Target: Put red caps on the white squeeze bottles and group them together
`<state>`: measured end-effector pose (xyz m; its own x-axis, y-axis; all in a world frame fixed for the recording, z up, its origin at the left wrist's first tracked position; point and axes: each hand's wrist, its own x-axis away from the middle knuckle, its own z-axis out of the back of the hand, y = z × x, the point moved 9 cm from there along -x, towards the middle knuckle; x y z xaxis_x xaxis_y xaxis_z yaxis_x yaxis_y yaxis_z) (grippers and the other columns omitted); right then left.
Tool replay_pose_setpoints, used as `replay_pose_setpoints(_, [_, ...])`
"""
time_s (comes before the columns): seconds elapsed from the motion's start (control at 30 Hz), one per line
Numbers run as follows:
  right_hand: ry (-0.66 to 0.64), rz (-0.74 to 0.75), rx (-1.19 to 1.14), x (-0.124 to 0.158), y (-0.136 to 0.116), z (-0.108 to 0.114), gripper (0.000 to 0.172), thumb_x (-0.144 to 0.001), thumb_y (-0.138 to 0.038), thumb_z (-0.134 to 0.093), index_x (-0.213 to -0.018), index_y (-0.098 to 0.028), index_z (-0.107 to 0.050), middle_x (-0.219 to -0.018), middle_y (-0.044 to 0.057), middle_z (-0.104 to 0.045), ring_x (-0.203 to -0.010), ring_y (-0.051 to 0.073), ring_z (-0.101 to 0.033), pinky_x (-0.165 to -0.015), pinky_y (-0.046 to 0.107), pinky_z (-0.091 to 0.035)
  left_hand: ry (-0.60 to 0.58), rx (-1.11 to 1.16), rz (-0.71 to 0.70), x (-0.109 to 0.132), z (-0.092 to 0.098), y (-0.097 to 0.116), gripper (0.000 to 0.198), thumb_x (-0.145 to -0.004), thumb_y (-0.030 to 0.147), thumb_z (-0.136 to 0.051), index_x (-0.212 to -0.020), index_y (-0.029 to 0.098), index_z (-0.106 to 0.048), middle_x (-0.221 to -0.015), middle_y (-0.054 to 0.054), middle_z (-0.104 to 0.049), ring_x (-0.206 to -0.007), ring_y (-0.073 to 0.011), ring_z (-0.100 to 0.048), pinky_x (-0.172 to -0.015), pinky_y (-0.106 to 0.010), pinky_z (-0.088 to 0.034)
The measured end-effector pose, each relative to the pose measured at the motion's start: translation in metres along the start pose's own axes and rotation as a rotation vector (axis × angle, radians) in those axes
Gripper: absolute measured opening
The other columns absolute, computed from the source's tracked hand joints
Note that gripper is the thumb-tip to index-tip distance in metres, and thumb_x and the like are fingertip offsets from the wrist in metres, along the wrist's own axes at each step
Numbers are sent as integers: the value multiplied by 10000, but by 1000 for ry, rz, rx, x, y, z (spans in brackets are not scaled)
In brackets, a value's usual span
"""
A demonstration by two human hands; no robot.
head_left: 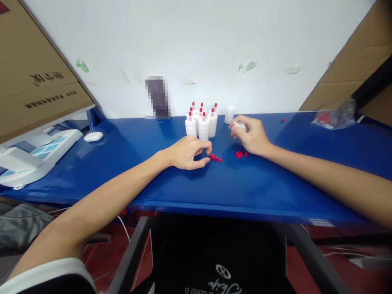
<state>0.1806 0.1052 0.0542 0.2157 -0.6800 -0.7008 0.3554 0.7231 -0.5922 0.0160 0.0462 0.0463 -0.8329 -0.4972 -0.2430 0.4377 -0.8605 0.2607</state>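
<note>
My left hand rests on the blue table, its fingers pinched together right beside a few loose red caps. My right hand is closed around a small white bottle lying on its side. More red caps lie just below that hand. Behind both hands stands a cluster of several white bottles with red caps. One uncapped white bottle stands next to them near the wall.
A white scale-like device and a white oval object sit at the table's left. Cardboard boxes lean at both sides. A clear plastic bag with red parts lies at the right. A single red cap lies near the wall.
</note>
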Motion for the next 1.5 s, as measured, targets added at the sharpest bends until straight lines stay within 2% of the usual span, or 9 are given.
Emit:
replay_pose_setpoints(0.27, [-8,13,10,0,-1,0,95,-832,-259,-587,-773,-211,-644,-653,-9,-656,-557,175,-601,-562,320,-479,-172,-322,98,-18,-19,0,615,-929,778,-448,-913,182,-599,-664,-29,-604,-536,-167,-501,-531,-287,-244])
replay_pose_setpoints(0.47, [-13,28,41,-1,-6,-1,109,-819,-273,-571,-767,-211,-643,-668,-2,-649,-597,184,-598,-591,325,-470,-252,-512,-58,-29,-29,7,633,-1003,712,-353,-956,166,-670,-626,-63,-630,-496,-184,-547,-508,-302,-222])
replay_pose_setpoints(0.73, [-29,30,88,-1,-8,-2,147,-835,-308,-557,-789,-201,-647,-672,-3,-643,-605,180,-587,-606,314,-451,-315,-623,-168,-40,-41,18,584,-1086,511,-315,-804,166,-693,-680,-75,-704,-515,-181,-604,-521,-306,-262])
replay_pose_setpoints(0.83, [-54,116,163,0,-21,-1,160,-854,-308,-549,-821,-197,-660,-706,7,-674,-605,174,-592,-617,312,-454,-278,-587,-169,-36,-41,19,562,-1091,482,-328,-780,166,-673,-711,-66,-716,-530,-170,-606,-517,-299,-246])
replay_pose_setpoints(0.97, [-143,401,313,11,-61,-7,176,-876,-269,-527,-905,-192,-683,-819,38,-726,-695,186,-635,-673,317,-478,-207,-477,-166,-28,-37,16,534,-1089,468,-350,-776,158,-651,-708,-55,-696,-546,-158,-594,-527,-293,-287])
replay_pose_setpoints(1.1, [-218,621,486,27,-98,-21,235,-912,-225,-483,-981,-173,-701,-756,36,-677,-656,186,-590,-634,325,-440,-26,-275,-129,-16,-21,10,510,-1096,422,-325,-791,155,-636,-699,-43,-643,-604,-154,-568,-589,-285,-387])
replay_pose_setpoints(1.27, [-223,550,570,32,-104,-32,230,-936,-221,-471,-908,-149,-688,-1024,108,-696,-624,143,-550,-585,304,-400,361,-263,-92,5,12,14,519,-1090,397,-342,-712,156,-603,-820,-79,-629,-801,-188,-525,-769,-339,-409])
replay_pose_setpoints(1.37, [-240,517,568,35,-99,-37,214,-927,-214,-471,-891,-150,-672,-944,87,-693,-624,146,-540,-578,299,-381,378,-352,-62,8,13,17,504,-1086,387,-384,-681,165,-586,-700,-41,-594,-770,-189,-489,-757,-360,-346])
replay_pose_setpoints(1.5, [-253,521,557,38,-99,-41,195,-917,-205,-471,-870,-160,-655,-745,31,-655,-599,157,-505,-604,310,-369,335,-356,-163,6,7,25,543,-1100,396,-326,-663,170,-558,-618,-23,-557,-645,-158,-479,-681,-333,-354])
